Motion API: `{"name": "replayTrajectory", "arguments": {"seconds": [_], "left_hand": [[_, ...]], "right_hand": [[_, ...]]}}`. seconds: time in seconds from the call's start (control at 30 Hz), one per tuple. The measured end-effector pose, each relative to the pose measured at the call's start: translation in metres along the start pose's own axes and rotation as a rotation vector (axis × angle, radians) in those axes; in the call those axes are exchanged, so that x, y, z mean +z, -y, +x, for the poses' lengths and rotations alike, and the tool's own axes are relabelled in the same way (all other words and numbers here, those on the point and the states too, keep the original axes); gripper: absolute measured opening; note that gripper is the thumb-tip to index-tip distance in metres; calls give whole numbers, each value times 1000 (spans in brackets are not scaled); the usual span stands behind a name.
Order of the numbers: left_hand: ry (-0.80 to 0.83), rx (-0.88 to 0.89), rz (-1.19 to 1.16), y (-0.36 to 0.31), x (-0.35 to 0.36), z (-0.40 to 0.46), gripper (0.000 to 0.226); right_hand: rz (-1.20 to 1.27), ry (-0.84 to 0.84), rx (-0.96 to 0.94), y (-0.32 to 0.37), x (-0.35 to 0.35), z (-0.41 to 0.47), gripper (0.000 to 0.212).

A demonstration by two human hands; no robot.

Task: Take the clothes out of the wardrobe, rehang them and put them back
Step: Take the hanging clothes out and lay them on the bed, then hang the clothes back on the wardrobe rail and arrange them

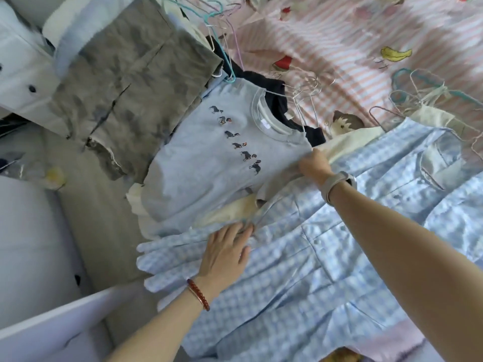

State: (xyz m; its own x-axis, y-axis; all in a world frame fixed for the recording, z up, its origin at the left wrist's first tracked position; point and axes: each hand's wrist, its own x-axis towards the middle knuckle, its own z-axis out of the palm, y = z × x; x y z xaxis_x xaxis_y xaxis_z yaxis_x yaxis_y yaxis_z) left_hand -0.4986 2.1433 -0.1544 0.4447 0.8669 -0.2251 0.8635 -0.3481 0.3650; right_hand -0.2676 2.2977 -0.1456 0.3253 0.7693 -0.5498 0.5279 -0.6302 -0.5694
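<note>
Head view: grey trousers (125, 82) lie left, then the tee (209, 158) on the bed. The left hand (224, 253) presses flat on the checked shirt (339, 257); the right hand (313, 164) pinches cream cloth (347, 142). Best smooth each garment before hanging.

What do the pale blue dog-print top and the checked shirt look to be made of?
Dog-print top: looks like soft matte knit jersey, going by the ribbed crew neckline and limp drape. Checked shirt: seems a thin woven fabric, perhaps cotton, slightly glossy, with a buttoned front and creases; the left hand lies flat on it.
</note>
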Motion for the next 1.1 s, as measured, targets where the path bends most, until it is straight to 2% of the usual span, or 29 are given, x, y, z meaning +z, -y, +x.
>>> {"name": "replayTrajectory", "arguments": {"seconds": [0.1, 0.23, 0.3, 0.37, 0.43, 0.5, 0.6, 0.67, 0.77, 0.87, 1.0, 1.07, 1.1], "left_hand": [[-28, 41, -19, 4, 2, -3, 41], [-53, 62, -53, 5, 0, -5, 42], [-67, 28, -151, 7, -1, -4, 40], [-150, -73, -297, 8, -10, -3, 37], [-265, -185, -387, 10, -27, -1, 35], [-383, -215, -423, 11, -48, 2, 33], [-457, -206, -384, 9, -80, 8, 37], [-464, -172, -347, 4, -97, 11, 44], [-430, -73, -213, -7, -119, 22, 56], [-304, -46, 14, -11, -133, 38, 62], [-22, -111, 214, -15, -139, 45, 34], [120, -106, 192, -18, -137, 29, 33], [141, -110, 132, -18, -135, 15, 31]], "right_hand": [[119, -67, 34, 9, 1, 9, 20], [293, -15, -38, 51, 11, 4, 18], [299, -53, -95, 69, 15, -7, 27], [272, -145, -192, 74, 19, -29, 34], [303, -177, -243, 63, 24, -62, 34], [370, -166, -268, 37, 33, -97, 33], [500, -165, -286, -12, 46, -146, 33], [499, -144, -315, -40, 47, -173, 33], [404, -81, -367, -69, 36, -199, 31], [297, -36, -443, -85, 16, -206, 21], [59, -103, -498, -101, -9, -202, 20], [-148, -141, -492, -111, -15, -198, 18], [-245, -169, -480, -115, -17, -196, 19]]}}
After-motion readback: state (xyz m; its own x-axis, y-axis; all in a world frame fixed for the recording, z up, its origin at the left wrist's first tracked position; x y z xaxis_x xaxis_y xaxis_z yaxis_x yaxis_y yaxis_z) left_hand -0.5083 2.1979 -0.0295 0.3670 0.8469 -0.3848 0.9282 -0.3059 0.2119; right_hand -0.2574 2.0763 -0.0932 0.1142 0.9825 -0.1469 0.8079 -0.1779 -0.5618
